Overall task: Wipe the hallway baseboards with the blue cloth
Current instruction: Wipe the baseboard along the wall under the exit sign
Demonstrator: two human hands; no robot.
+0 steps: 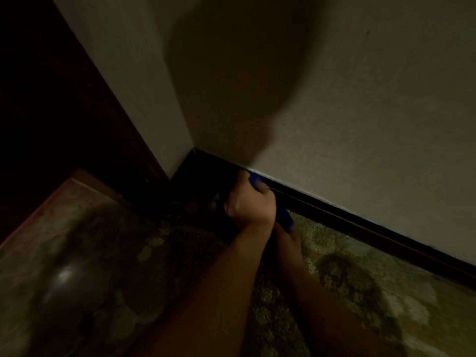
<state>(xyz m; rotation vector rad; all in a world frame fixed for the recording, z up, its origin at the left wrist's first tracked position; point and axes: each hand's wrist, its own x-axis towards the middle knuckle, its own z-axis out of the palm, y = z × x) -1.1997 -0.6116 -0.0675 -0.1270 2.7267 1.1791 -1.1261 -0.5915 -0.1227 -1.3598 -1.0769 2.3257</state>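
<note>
The blue cloth (255,182) is pressed on the top edge of the dark baseboard (360,222), just right of the room corner. My left hand (248,203) is closed on it, knuckles toward me. A second bit of the cloth (284,218) shows below that wrist. My right hand (289,238) lies under the left wrist next to that blue end. Its fingers are hidden, so its grip is unclear.
The light is dim. A pale wall (360,112) rises above the baseboard and meets another wall at the corner. A dark wooden door or frame (51,99) stands at left. Patterned greenish carpet (360,279) covers the floor. A blurred dark round shiny thing (64,279) sits lower left.
</note>
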